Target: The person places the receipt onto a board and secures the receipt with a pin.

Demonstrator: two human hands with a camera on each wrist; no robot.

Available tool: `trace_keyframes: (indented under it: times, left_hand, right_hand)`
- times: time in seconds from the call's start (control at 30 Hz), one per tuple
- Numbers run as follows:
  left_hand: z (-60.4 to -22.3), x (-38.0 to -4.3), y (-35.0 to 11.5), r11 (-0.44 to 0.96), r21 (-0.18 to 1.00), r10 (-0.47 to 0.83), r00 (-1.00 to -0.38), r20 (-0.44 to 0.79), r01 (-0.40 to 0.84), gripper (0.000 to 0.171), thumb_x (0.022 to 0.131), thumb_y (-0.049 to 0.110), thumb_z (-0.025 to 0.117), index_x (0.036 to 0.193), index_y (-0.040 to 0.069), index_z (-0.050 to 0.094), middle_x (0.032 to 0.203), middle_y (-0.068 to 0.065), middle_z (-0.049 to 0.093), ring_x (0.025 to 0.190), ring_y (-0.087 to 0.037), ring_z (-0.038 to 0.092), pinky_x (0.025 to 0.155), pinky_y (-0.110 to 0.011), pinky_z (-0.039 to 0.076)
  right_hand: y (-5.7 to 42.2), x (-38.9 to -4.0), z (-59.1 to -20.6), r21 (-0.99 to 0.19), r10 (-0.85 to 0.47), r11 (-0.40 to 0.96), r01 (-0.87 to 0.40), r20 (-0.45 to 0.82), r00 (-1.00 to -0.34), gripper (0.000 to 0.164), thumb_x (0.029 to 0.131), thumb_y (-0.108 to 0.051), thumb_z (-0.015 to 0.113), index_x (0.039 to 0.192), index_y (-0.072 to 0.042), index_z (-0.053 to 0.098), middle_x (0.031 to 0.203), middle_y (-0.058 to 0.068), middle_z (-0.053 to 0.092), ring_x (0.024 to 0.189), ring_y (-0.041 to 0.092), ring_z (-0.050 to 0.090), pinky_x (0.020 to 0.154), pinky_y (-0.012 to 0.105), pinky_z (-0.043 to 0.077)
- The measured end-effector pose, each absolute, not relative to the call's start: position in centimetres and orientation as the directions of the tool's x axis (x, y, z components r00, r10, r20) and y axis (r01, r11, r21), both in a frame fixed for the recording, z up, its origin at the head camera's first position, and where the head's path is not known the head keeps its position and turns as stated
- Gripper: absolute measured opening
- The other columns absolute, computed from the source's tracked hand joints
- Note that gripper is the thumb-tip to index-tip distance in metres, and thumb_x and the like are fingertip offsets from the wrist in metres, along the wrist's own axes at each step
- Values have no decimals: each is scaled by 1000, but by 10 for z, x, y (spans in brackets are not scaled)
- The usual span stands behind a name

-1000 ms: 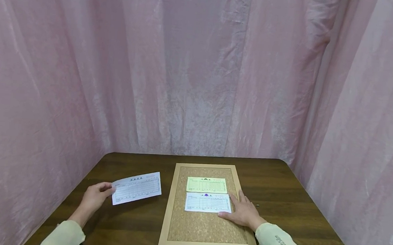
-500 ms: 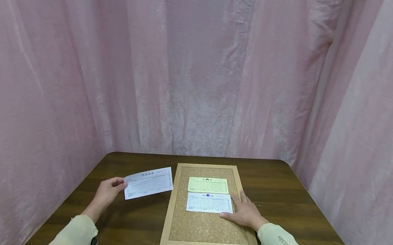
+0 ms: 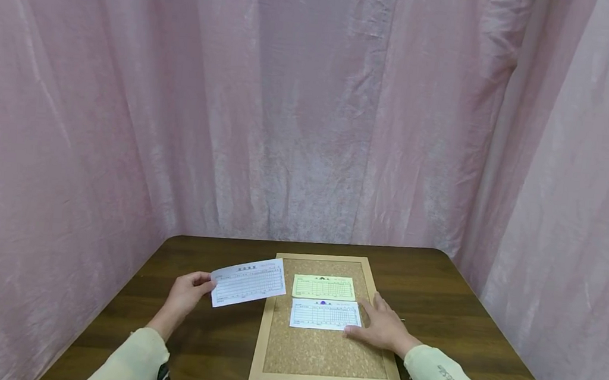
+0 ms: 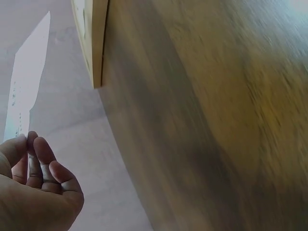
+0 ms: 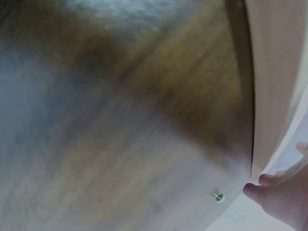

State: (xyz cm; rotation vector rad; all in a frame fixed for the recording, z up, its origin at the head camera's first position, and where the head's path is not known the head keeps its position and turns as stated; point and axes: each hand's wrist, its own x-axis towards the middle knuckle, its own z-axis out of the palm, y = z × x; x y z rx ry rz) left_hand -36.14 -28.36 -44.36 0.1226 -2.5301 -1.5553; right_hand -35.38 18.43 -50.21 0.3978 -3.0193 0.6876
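My left hand (image 3: 183, 297) pinches the left edge of a white printed form slip (image 3: 249, 283) between thumb and fingers. The slip is raised, tilted, and its right end overlaps the left frame of the corkboard (image 3: 318, 355). In the left wrist view the same paper slip (image 4: 26, 72) is seen nearly edge-on. On the board lie a yellow-green form slip (image 3: 323, 288) and, just below it, another white slip with a purple pushpin (image 3: 323, 303) at its top. My right hand (image 3: 383, 328) rests over the board's right side with spread fingers, thumb near that slip's lower right corner.
A loose pushpin (image 5: 219, 197) lies on the brown wooden table (image 3: 464, 346) just right of the board, partly hidden by my right hand in the head view. Pink curtains (image 3: 309, 125) hang around the table's back and sides.
My left hand has carried the white slip rightward and slightly up, from over the table to the board's left frame. My right hand has stayed nearly in place.
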Motion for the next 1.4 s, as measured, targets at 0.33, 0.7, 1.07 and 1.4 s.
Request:
trace_keyframes:
  times: [0.33, 0.7, 1.07, 1.4]
  left_hand:
    - [-441, -361, -254, 405, 913, -132, -986, 100, 38, 17, 94, 8, 68, 106, -4, 70, 101, -12, 67, 93, -24, 57, 81, -37, 48]
    - [-444, -356, -224, 311, 950, -91, -994, 68, 37, 14, 93, 4, 67, 103, -5, 70, 95, -11, 66, 88, -23, 60, 77, -36, 52]
    - [-449, -351, -198, 250, 967, -20, -998, 52, 46, 12, 92, -1, 67, 100, -8, 69, 93, -12, 67, 81, -19, 63, 81, -46, 54]
    - [-456, -340, -176, 255, 966, 95, -995, 21, 44, 15, 91, 1, 68, 102, -9, 68, 94, -9, 68, 82, -17, 63, 82, -47, 54]
  right_hand:
    - [193, -353, -483, -447, -273, 842, -302, 131, -953, 88, 92, -63, 58, 151, -1, 38, 157, 33, 20, 143, 50, 23, 109, 66, 24]
    - [198, -342, -472, -423, -313, 808, -411, 283, -907, 72, 97, -50, 59, 149, -2, 44, 154, 32, 29, 139, 49, 32, 105, 64, 32]
    - [196, -335, -465, -385, -354, 792, -475, 344, -870, 66, 98, -46, 60, 148, -6, 46, 154, 26, 34, 137, 48, 36, 105, 64, 32]
    - [190, -325, -463, -325, -439, 754, -572, 398, -805, 64, 97, -38, 64, 146, -1, 47, 151, 26, 38, 138, 43, 38, 110, 60, 28]
